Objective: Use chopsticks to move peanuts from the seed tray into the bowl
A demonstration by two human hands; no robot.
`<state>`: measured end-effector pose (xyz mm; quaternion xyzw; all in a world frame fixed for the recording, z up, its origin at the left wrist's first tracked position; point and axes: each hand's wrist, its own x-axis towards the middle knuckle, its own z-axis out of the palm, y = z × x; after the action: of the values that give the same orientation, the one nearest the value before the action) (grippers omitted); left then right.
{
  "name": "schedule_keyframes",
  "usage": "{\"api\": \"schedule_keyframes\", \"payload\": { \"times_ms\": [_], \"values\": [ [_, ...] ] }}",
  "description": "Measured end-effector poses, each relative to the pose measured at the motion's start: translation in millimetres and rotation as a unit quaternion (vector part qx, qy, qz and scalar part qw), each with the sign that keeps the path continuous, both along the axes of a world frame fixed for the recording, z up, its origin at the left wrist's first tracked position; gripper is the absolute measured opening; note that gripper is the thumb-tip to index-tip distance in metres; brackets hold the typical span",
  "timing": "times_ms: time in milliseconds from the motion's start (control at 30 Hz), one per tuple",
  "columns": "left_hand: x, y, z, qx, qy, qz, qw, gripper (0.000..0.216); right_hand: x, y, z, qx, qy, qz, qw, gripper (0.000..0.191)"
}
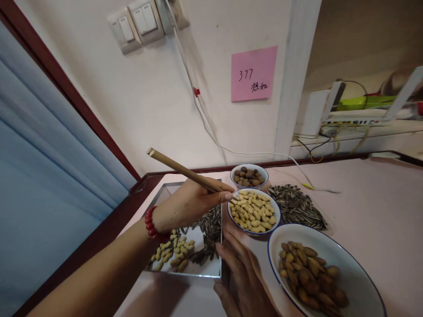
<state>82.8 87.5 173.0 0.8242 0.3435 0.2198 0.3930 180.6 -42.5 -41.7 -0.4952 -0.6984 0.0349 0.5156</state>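
Note:
My left hand, with a red bead bracelet at the wrist, is closed on a pair of wooden chopsticks. Their tips reach the near-left edge of a small white bowl full of shelled peanuts. Under this hand lies a shiny square tray holding peanuts and dark sunflower seeds. My right hand rests on the pink table, fingers apart, touching the tray's right edge just below the peanut bowl. It holds nothing.
A large white bowl of almonds sits at the lower right. A small bowl of hazelnuts stands behind the peanuts. Loose sunflower seeds are piled on the table. A white cable runs down the wall, beside a pink note.

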Motion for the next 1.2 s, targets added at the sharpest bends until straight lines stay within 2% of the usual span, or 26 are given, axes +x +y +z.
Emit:
{"api": "schedule_keyframes", "payload": {
  "times_ms": [133, 267, 367, 467, 633, 800, 1200],
  "values": [
    [-12.6, 3.2, -1.1, 0.028, 0.023, 0.029, 0.999, 0.024, 3.0, -0.4, 2.8, -0.003, -0.001, 0.009, 1.0, 0.055],
    [-44.9, 5.6, 7.2, 0.058, 0.043, 0.086, 0.994, 0.031, 8.4, -0.1, 5.6, -0.001, -0.007, 0.043, 0.999, 0.065],
    [-70.2, 10.1, 5.8, 0.047, 0.085, 0.117, 0.988, 0.035, 7.1, -0.6, 5.8, -0.002, 0.013, 0.041, 0.999, 0.064],
    [-92.1, 17.8, -7.4, 0.017, 0.148, 0.11, 0.983, 0.036, 3.5, -1.5, 4.5, -0.006, 0.028, 0.029, 0.999, 0.059],
    [-117.1, 32.0, -35.9, 0.009, 0.213, 0.115, 0.97, 0.033, 2.8, -1.8, -0.5, 0.003, 0.021, 0.026, 0.999, 0.054],
    [-124.1, 39.2, -49.3, -0.006, 0.22, 0.109, 0.969, 0.036, 3.8, -1.7, -3.3, -0.001, 0.021, 0.031, 0.999, 0.053],
    [-126.0, 41.0, -60.4, -0.041, 0.191, 0.112, 0.974, 0.04, 3.0, -4.3, -1.3, -0.016, 0.036, 0.042, 0.998, 0.052]
  ]
}}
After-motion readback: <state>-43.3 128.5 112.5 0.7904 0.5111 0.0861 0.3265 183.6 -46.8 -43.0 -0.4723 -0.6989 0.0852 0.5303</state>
